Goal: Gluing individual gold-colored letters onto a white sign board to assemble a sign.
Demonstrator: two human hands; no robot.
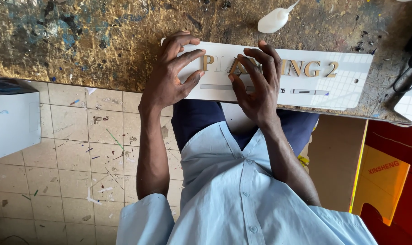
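1. White sign plate (pixel 346 86) lies at the surface's (pixel 101 41) near edge; left hand (pixel 167 79) splays flat on its nine-o'clock end.
2. Right hand's (pixel 258 86) fingers (pixel 242 68) press a gold letter (pixel 237 67) into line, nothing gripped; seating it likely needs steady downward pressure.

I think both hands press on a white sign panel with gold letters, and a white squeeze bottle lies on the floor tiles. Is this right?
Not quite. In the head view the left hand and right hand do press on the white sign panel with its gold letters, but the white squeeze bottle lies on the paint-stained workbench beyond the panel, not on the floor tiles.
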